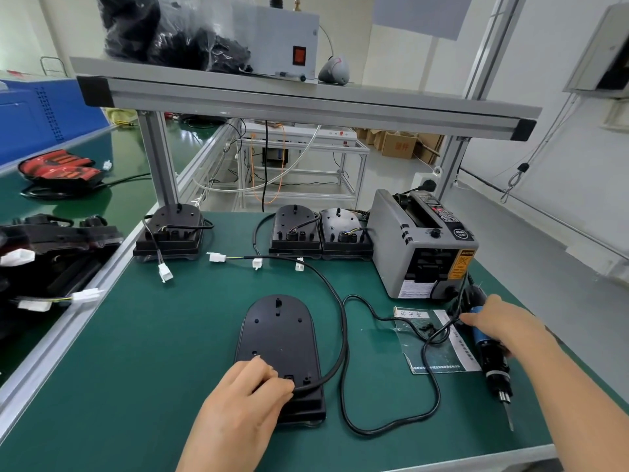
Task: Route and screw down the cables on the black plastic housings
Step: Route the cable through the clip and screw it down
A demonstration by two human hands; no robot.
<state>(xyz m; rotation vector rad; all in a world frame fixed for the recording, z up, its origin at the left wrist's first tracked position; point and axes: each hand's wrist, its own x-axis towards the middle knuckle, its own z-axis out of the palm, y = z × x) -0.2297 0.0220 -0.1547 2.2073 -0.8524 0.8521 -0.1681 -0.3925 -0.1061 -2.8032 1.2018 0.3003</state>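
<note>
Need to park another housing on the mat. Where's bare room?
Best: the bare mat left of the near housing, bordered by the aluminium edge rail and the white connectors. Crowded to the right: looping cable, screw bag, screwdriver, tape dispenser.

Left hand (pixel 252 386) holds cable (pixel 311 384); right hand (pixel 500 321) grips screwdriver (pixel 493 364).

One wide-angle head camera is looking forward and down, close over the green bench (pixel 153 352); left hand (pixel 248 393) and right hand (pixel 500 321) are showing along the bottom.
</note>
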